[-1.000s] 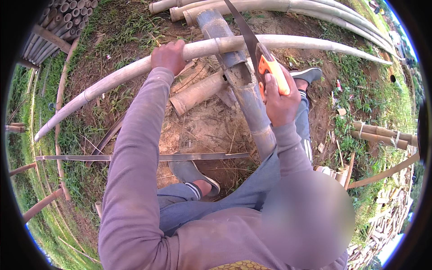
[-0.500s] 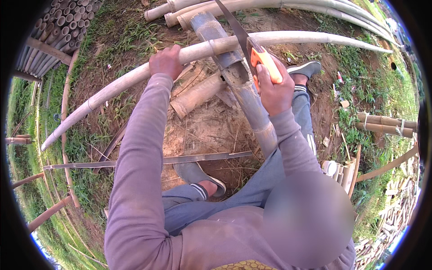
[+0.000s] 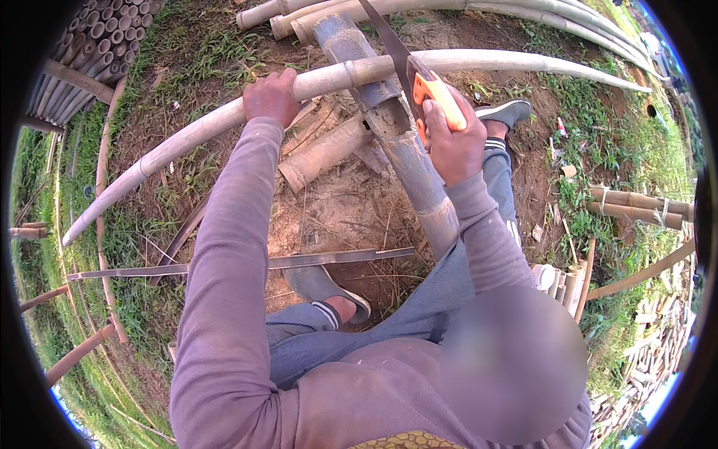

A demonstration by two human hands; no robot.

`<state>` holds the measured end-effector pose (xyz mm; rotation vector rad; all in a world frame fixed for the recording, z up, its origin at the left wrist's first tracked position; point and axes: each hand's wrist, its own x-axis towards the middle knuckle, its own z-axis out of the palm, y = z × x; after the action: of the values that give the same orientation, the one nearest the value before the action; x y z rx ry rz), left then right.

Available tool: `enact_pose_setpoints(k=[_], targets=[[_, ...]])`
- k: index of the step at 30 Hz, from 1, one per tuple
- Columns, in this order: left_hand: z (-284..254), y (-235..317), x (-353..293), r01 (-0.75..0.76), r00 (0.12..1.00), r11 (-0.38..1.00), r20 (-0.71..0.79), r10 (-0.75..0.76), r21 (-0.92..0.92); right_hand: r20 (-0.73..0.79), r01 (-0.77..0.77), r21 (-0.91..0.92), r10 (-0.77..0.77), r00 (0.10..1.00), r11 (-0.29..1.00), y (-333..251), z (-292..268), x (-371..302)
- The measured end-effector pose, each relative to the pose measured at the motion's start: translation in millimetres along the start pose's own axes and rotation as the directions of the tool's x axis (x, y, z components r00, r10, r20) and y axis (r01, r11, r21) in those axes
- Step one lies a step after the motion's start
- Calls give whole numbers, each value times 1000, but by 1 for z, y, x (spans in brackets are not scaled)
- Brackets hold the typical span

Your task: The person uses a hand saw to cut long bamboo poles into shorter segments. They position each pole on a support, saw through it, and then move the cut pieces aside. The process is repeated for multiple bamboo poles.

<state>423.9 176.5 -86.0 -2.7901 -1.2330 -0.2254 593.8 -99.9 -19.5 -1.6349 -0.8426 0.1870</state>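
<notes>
My left hand (image 3: pixel 271 98) is wrapped around a long pale bamboo pole (image 3: pixel 193 132) that lies crosswise over a thicker grey bamboo post (image 3: pixel 423 185). In my right hand (image 3: pixel 453 142) is the orange handle of a hand saw (image 3: pixel 394 46). Its dark blade stands against the pole, just right of a joint and of the spot where the pole crosses the post. An opening is cut in the post's upper side below the crossing. Beside it a short bamboo piece (image 3: pixel 323 154) lies on the ground.
Several long bamboo poles (image 3: pixel 508 9) lie at the far side. A stack of cut bamboo (image 3: pixel 101 45) stands at the far left. One thin split strip (image 3: pixel 224 265) runs in front of my shoe (image 3: pixel 329 290). Short bamboo tubes (image 3: pixel 571 284) stand at the right.
Both hands keep their grips, and the saw stays at the same place on the pole. The whole view has shifted slightly; little else differs.
</notes>
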Motion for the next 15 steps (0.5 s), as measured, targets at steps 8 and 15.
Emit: enact_pose_setpoints(k=[8, 15], targets=[[12, -10, 1, -6, 995, 1000, -103, 9, 28, 7, 16, -42, -15, 1000, 999, -19, -68, -131], [0, -4, 3, 26, 997, 999, 69, -27, 26, -34, -30, 13, 30, 999, 999, 2, 13, -4]])
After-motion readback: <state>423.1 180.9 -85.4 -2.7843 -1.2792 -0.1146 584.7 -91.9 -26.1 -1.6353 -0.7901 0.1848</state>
